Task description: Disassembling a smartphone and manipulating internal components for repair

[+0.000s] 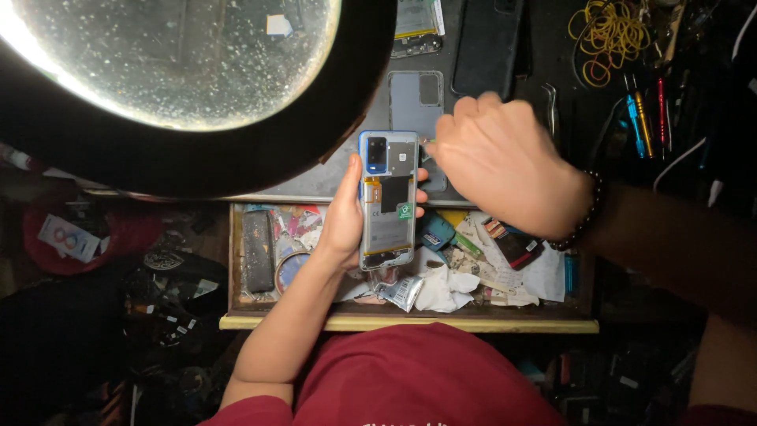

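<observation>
My left hand (344, 214) grips an opened smartphone (387, 207) by its edges, back side up, with the camera block at the top and inner parts showing. My right hand (505, 162), a dark bead bracelet on the wrist, is closed around a thin tool whose tip (428, 142) touches the phone's upper right edge. The tool's handle is hidden inside the fist. A detached grey back cover (415, 99) lies on the mat just beyond the phone.
An open wooden drawer (410, 322) below holds papers, foil packets, a dark phone (258, 251) and small parts. A large round magnifier lamp (181, 63) fills the upper left. Tweezers (550, 106), screwdrivers (643, 118) and yellow rubber bands (607, 35) lie at the right.
</observation>
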